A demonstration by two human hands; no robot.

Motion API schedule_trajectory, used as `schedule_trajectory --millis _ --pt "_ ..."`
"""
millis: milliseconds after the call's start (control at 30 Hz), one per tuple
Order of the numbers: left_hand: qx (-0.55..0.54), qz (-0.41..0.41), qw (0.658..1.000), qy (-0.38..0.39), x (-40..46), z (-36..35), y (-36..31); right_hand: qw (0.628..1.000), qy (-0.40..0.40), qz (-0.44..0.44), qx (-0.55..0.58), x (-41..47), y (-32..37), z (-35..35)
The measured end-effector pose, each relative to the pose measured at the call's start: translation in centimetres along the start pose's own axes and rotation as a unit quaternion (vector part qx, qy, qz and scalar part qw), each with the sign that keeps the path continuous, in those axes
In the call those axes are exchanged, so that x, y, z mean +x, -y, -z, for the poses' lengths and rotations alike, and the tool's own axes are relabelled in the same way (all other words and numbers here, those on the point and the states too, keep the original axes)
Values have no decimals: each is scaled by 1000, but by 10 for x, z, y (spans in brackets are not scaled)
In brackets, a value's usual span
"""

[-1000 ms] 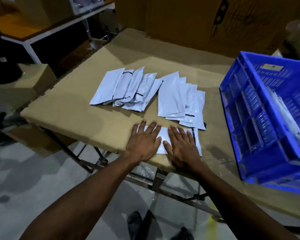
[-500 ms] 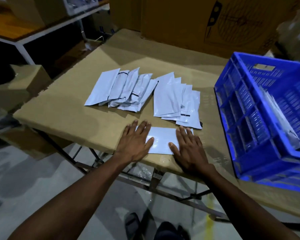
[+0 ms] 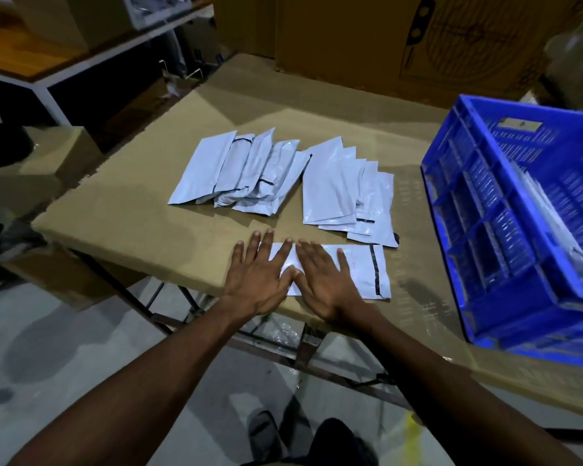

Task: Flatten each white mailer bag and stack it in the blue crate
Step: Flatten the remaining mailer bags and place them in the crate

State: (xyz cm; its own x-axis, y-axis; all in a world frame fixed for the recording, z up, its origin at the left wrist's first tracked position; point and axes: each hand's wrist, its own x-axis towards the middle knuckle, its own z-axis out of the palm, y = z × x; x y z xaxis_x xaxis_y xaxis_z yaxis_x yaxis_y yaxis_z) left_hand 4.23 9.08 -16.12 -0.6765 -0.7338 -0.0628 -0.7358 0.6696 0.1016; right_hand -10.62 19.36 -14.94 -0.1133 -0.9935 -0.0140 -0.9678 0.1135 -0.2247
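Note:
One white mailer bag (image 3: 364, 270) lies flat near the front edge of the cardboard-covered table (image 3: 125, 213), its black seal strip at the right end. My left hand (image 3: 261, 275) and my right hand (image 3: 323, 279) press on it side by side, fingers straight and spread, thumbs touching. Behind them lie two fanned piles of white mailer bags, a left pile (image 3: 243, 173) and a right pile (image 3: 347, 190). The blue crate (image 3: 485, 250) stands on the table at the right, with flattened bags (image 3: 549, 223) leaning inside it.
Large cardboard boxes (image 3: 384, 38) stand along the table's far edge. A white-framed bench (image 3: 48, 65) and a small box (image 3: 61, 153) are at the left. The table's metal legs and my shoes show below the front edge.
My hands, spread apart on the bag half a second ago, have come back together at its left part. More of the bag's right end with the black strip now shows.

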Motion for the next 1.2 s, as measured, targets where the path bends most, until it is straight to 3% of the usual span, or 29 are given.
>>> schedule_trajectory --millis 467,533,633,667,733,833,1000,1200 --pt "-39 27 998 49 -1 10 4 989 15 -139 -46 -38 -55 7" --pt "-98 49 994 13 4 16 -2 986 25 -155 -55 -37 -50 9" --pt "-232 -22 963 -136 4 23 -37 986 -13 -135 -101 -30 -31 13" --pt "-276 -44 948 -154 5 21 -53 990 -23 -106 -92 -26 -27 12" --pt "-316 -55 943 -86 3 18 -77 998 -11 -40 -55 -22 -22 4" --pt "-225 -46 971 -70 1 7 -80 998 17 -21 -48 -22 -23 -2" --pt "-73 -51 992 -95 -1 -4 -54 994 -11 -102 -43 -31 -47 4" --pt "-41 4 999 -33 -7 -2 -25 989 34 -135 -57 -46 -60 16"
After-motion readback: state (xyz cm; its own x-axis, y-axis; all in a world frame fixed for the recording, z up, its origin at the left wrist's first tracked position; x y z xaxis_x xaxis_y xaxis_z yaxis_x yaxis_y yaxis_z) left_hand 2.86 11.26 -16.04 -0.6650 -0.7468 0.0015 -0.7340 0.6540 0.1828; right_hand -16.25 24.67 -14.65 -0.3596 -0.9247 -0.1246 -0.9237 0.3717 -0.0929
